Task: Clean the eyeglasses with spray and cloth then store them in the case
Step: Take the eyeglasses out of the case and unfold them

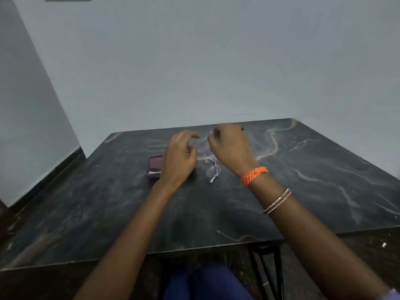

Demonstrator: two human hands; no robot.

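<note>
The clear-lensed eyeglasses [213, 169] lie folded on the dark marble table [216, 213], a little right of its middle. A maroon case [154, 167] rests to their left, and my left hand [180, 158] hovers over its right part with curled, spread fingers and nothing in it. My right hand [230, 146] is raised just behind the eyeglasses with its fingers closed. A small pale bit shows at its fingertips and a dark tip at its far side, both too blurred to identify. No spray bottle or cloth is clearly visible.
The table stands against a pale wall [194, 61] at the back, with another wall on the left. Black metal table legs [268, 273] show below the near edge, beside my blue-clad lap. The floor is dark on the right.
</note>
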